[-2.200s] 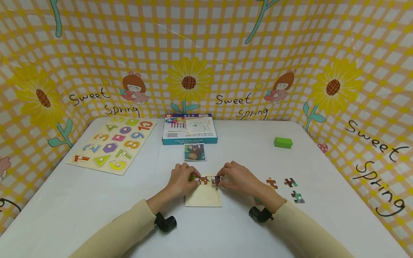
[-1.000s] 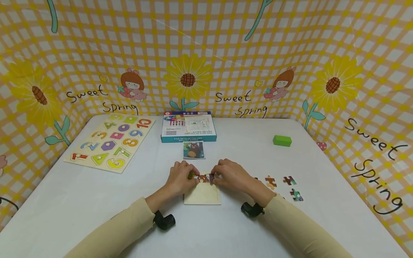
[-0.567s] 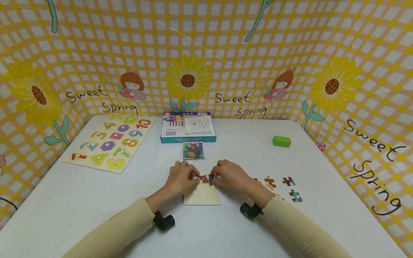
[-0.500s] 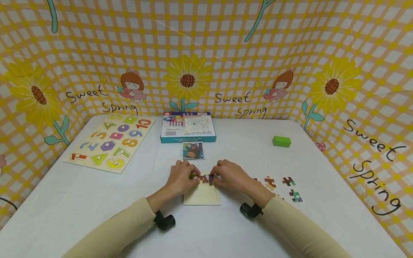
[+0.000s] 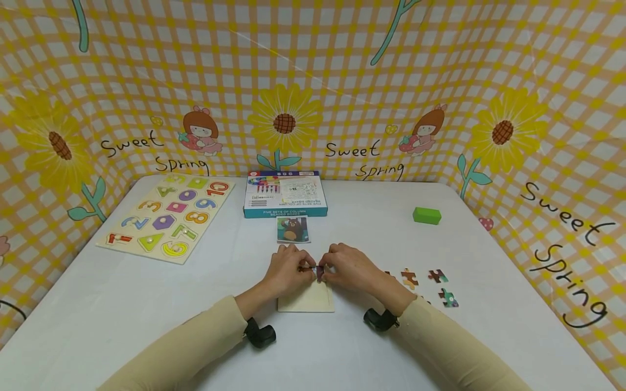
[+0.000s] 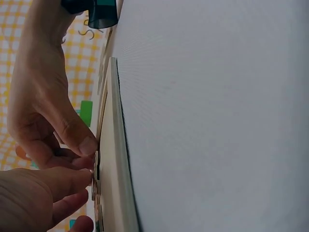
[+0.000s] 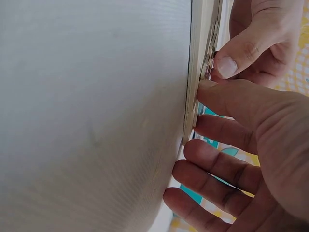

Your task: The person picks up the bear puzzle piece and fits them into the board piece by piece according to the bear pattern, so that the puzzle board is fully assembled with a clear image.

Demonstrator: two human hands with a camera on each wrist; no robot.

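Note:
A pale wooden puzzle tray (image 5: 305,301) lies in front of me, with jigsaw pieces along its far edge. My left hand (image 5: 288,271) pinches a brown puzzle piece (image 5: 306,269) there between thumb and index finger, covering much of it. From the other side, my right hand (image 5: 354,269) pinches a dark purple puzzle piece (image 5: 320,273) at the tray's far right corner. Both sets of fingertips nearly meet. In the left wrist view, the pieces (image 6: 96,166) sit low at the tray's surface, beside my left thumb.
Several loose puzzle pieces (image 5: 409,278) lie to the right, some partly behind my right forearm. A bear picture card (image 5: 293,229) lies beyond the tray, before a bead-set box (image 5: 285,195). A number board (image 5: 168,217) is at left, a green block (image 5: 427,215) at right.
My right hand has moved left with the purple piece, closing its gap to the brown one. More recently, my left hand has slid right along the tray's far edge, onto the brown piece.

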